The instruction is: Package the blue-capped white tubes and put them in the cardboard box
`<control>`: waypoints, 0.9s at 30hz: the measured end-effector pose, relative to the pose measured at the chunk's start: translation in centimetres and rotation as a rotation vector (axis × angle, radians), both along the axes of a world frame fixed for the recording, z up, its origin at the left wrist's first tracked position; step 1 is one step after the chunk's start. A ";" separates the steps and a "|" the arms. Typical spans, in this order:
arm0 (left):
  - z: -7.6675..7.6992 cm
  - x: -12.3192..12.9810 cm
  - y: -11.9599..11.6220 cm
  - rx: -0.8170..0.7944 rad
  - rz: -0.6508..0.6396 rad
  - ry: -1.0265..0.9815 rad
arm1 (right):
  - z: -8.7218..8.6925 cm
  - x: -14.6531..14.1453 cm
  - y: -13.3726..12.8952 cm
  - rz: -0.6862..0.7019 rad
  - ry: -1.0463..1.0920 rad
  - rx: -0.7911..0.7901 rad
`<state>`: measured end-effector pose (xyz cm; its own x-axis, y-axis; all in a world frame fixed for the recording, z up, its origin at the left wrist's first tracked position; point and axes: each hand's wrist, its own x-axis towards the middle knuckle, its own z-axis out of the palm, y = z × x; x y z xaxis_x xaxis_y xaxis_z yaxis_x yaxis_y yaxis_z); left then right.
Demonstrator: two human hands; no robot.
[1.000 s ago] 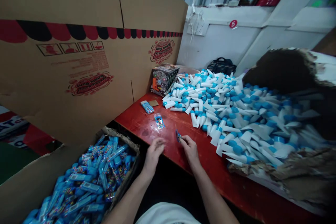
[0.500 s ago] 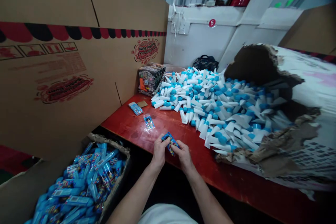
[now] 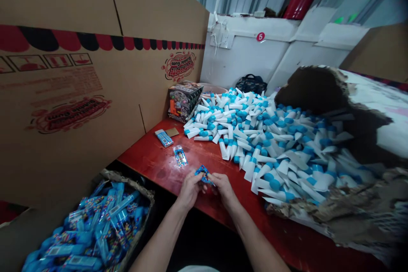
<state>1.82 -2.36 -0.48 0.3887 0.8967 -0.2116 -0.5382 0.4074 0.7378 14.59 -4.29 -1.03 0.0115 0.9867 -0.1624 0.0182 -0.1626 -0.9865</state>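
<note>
My left hand [image 3: 190,190] and right hand [image 3: 223,187], fingers together, clamp a blue packet [image 3: 204,174]; white tubes [image 3: 255,144] at 1 o'clock, cardboard bin [image 3: 127,185] at 7; same grip as earlier.

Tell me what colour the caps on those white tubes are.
The caps on the white tubes are bright blue, best seen in the head view.

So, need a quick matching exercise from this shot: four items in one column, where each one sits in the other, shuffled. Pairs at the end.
Items:
1. small blue packet
2. clear printed packet
3. white tubes with blue caps
4. blue wrapped packs

Places:
A. big heap against torn paper
B. inside the carton
C. between the left hand and right hand
D. flat on the red table, just beyond the hands

Pairs: 1-C, 2-D, 3-A, 4-B
</note>
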 end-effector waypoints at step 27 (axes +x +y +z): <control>-1.1 -3.4 2.1 -0.061 0.482 0.022 | 1.7 -1.6 3.9 -0.144 -1.007 0.325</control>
